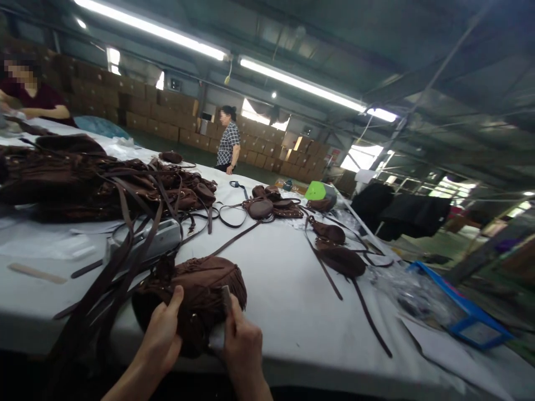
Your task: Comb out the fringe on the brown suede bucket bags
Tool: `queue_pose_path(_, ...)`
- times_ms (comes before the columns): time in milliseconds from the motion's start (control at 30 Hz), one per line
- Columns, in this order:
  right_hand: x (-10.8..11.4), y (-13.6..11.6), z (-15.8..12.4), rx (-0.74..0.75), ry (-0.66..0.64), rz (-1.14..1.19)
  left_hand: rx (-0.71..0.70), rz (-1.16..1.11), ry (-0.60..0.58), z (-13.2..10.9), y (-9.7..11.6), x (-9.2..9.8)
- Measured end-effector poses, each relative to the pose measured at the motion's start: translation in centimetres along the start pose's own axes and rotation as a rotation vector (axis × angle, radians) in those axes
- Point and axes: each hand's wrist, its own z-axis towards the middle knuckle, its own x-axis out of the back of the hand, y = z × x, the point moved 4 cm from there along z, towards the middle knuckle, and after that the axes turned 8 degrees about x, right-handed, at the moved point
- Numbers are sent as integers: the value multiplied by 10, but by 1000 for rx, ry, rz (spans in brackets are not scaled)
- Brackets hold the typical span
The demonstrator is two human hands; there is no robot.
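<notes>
A brown fringed bag (209, 274) lies on its side at the near edge of the white table (276, 289). My left hand (162, 333) grips the bag near its dark open end, thumb on top. In my right hand (242, 340) is a narrow grey tool (227, 299), its flat tip against the fringe near the bag's rounded end. What kind of tool it is, I cannot tell. The fingers of my left hand are partly hidden behind the bag.
Brown bags with long straps (83, 178) are heaped at the left, beside a grey device (156, 242). More brown bags (340, 260) lie to the right, near clear plastic and a blue bin (468, 312). Two people are beyond the table.
</notes>
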Motion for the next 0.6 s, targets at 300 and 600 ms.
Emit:
queue_pose_path(300,19,125,-19,-463,-66,-242,67,52,17,-2,-2,28)
queue_pose_path(600,44,5,-1,-19,108,57,121,246,8,-16,-27,5)
